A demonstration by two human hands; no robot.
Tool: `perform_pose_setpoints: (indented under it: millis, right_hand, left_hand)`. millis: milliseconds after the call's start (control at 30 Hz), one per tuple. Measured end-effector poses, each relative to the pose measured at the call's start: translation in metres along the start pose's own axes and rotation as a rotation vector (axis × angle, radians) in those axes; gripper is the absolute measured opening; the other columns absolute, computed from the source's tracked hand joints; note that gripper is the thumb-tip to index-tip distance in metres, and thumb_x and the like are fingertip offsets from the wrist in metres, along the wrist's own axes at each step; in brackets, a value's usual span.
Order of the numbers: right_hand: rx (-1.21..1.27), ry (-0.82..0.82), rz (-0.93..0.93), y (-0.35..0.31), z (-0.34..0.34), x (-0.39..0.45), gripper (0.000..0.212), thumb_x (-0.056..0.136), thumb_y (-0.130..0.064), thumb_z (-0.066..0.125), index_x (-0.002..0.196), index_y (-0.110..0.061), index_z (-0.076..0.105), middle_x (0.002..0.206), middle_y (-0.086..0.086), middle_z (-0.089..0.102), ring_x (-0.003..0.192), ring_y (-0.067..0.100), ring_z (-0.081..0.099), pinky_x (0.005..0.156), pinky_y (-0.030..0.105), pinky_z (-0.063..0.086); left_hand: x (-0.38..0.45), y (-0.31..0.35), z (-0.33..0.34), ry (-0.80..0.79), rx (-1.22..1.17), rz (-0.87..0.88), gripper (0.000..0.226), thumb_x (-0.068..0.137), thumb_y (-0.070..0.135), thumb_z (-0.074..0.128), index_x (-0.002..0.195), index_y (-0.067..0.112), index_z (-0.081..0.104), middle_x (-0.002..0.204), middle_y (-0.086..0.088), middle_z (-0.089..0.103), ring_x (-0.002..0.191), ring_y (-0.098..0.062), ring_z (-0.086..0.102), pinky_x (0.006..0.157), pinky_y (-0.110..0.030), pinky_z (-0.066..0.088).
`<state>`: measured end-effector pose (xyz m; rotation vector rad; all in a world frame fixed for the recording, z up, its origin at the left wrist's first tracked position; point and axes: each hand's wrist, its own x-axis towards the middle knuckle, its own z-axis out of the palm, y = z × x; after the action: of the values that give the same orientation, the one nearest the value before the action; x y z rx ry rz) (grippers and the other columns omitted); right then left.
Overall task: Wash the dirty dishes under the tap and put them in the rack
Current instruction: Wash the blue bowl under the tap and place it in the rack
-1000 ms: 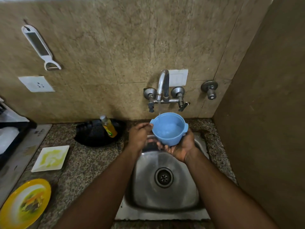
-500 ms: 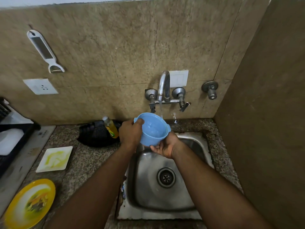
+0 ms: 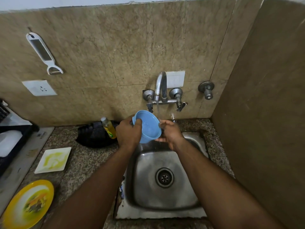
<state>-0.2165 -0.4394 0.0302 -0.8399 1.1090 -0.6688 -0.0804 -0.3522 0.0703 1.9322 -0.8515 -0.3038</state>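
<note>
A light blue plastic bowl (image 3: 149, 128) is held tilted above the back edge of the steel sink (image 3: 165, 192). My left hand (image 3: 127, 133) grips its left rim, thumb inside the bowl. My right hand (image 3: 170, 133) supports the bowl's right side and underside with curled fingers. Water runs from the tap (image 3: 160, 87) in a thin stream just right of the bowl, onto my right hand. A dirty white square plate (image 3: 53, 160) and a dirty yellow round plate (image 3: 27, 204) lie on the granite counter to the left. The dark rack (image 3: 14, 142) sits at the far left edge.
A yellow soap bottle (image 3: 109, 128) leans on a black pan (image 3: 95, 137) behind the counter, left of the sink. A peeler (image 3: 43, 53) hangs on the wall above a socket (image 3: 39, 88). A brown side wall (image 3: 264, 129) closes in the right.
The bowl has moved left out of the water stream and tipped more toward the right. My left hand now grips the rim, and the water falls on my right hand.
</note>
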Motion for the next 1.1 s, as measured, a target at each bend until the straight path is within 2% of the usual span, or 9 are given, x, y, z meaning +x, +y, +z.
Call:
perform_pose_setpoints:
  millis: [100, 200, 300, 400, 467, 567, 667, 800, 1100]
  right_hand:
    - [0.008, 0.016, -0.046, -0.004, 0.000, 0.000, 0.016, 0.103, -0.018, 0.056, 0.113, -0.015, 0.068, 0.111, 0.011, 0.075, 0.088, 0.028, 0.075, 0.060, 0.039, 0.061]
    - [-0.039, 0.041, -0.118, -0.010, -0.003, 0.002, 0.017, 0.103, -0.018, 0.057, 0.112, -0.017, 0.071, 0.106, 0.008, 0.077, 0.091, 0.030, 0.075, 0.067, 0.046, 0.064]
    - [-0.093, 0.079, -0.158, -0.019, -0.007, 0.010, 0.016, 0.094, -0.015, 0.064, 0.107, -0.018, 0.073, 0.103, 0.011, 0.077, 0.091, 0.033, 0.075, 0.073, 0.055, 0.063]
    - [-0.209, 0.319, -0.204, -0.028, -0.018, 0.026, 0.018, 0.070, -0.021, 0.066, 0.086, -0.024, 0.072, 0.087, 0.004, 0.077, 0.078, 0.028, 0.076, 0.068, 0.055, 0.063]
    - [-0.322, 0.520, -0.253, -0.040, -0.028, 0.024, 0.013, 0.070, -0.023, 0.065, 0.082, -0.019, 0.067, 0.084, 0.004, 0.075, 0.076, 0.028, 0.074, 0.069, 0.051, 0.063]
    - [-0.502, 0.614, -0.363, -0.061, -0.036, 0.016, 0.019, 0.088, -0.023, 0.069, 0.104, -0.013, 0.068, 0.098, 0.005, 0.074, 0.087, 0.025, 0.070, 0.075, 0.034, 0.057]
    - [-0.728, 0.634, -0.447, -0.071, -0.038, 0.020, 0.017, 0.093, -0.024, 0.065, 0.099, -0.010, 0.073, 0.093, 0.007, 0.074, 0.083, 0.024, 0.068, 0.065, 0.025, 0.040]
    - [-0.895, 0.587, -0.593, -0.072, -0.030, 0.014, 0.030, 0.093, -0.018, 0.063, 0.122, -0.018, 0.072, 0.106, 0.007, 0.076, 0.094, 0.025, 0.070, 0.074, 0.021, 0.044]
    - [-0.961, 0.453, -0.550, -0.051, -0.030, -0.007, 0.085, 0.090, -0.013, 0.065, 0.161, -0.030, 0.022, 0.116, 0.010, 0.069, 0.082, 0.020, 0.060, 0.071, 0.026, 0.045]
  left_hand:
    - [-0.002, 0.001, 0.003, 0.004, -0.054, 0.087, 0.033, 0.091, 0.043, 0.059, 0.102, 0.018, 0.078, 0.082, 0.004, 0.075, 0.080, -0.016, 0.071, 0.073, -0.040, 0.060]
    - [-0.004, -0.004, 0.007, -0.043, -0.126, 0.163, 0.024, 0.098, 0.034, 0.065, 0.117, 0.024, 0.074, 0.092, 0.015, 0.074, 0.089, -0.001, 0.070, 0.079, -0.031, 0.061]
    - [-0.004, -0.018, 0.010, -0.050, -0.057, 0.223, 0.043, 0.098, 0.025, 0.065, 0.140, 0.016, 0.061, 0.125, -0.003, 0.068, 0.114, -0.014, 0.064, 0.097, -0.032, 0.052]
    - [-0.009, -0.027, 0.012, -0.029, 0.000, 0.252, 0.054, 0.094, 0.005, 0.058, 0.147, 0.012, 0.053, 0.134, -0.010, 0.057, 0.121, -0.019, 0.055, 0.104, -0.033, 0.044]
    - [-0.016, -0.030, 0.011, -0.046, 0.005, 0.302, 0.061, 0.090, -0.002, 0.054, 0.149, 0.014, 0.051, 0.131, -0.008, 0.051, 0.120, -0.019, 0.053, 0.105, -0.033, 0.044]
    - [-0.022, -0.042, 0.009, -0.081, 0.042, 0.380, 0.065, 0.091, 0.000, 0.052, 0.152, 0.020, 0.048, 0.133, -0.006, 0.043, 0.121, -0.021, 0.049, 0.106, -0.041, 0.046]
    - [-0.027, -0.053, 0.007, -0.148, 0.206, 0.485, 0.062, 0.096, 0.020, 0.045, 0.158, 0.028, 0.039, 0.147, -0.013, 0.036, 0.132, -0.031, 0.044, 0.110, -0.052, 0.043]
    - [-0.038, -0.054, 0.004, -0.254, 0.417, 0.564, 0.064, 0.098, 0.042, 0.034, 0.161, 0.033, 0.028, 0.157, -0.019, 0.026, 0.140, -0.040, 0.036, 0.114, -0.057, 0.039]
    - [-0.039, -0.052, 0.004, -0.147, 0.469, 0.840, 0.072, 0.095, 0.032, 0.070, 0.158, 0.025, 0.036, 0.149, -0.019, 0.032, 0.134, -0.037, 0.040, 0.107, -0.052, 0.043]
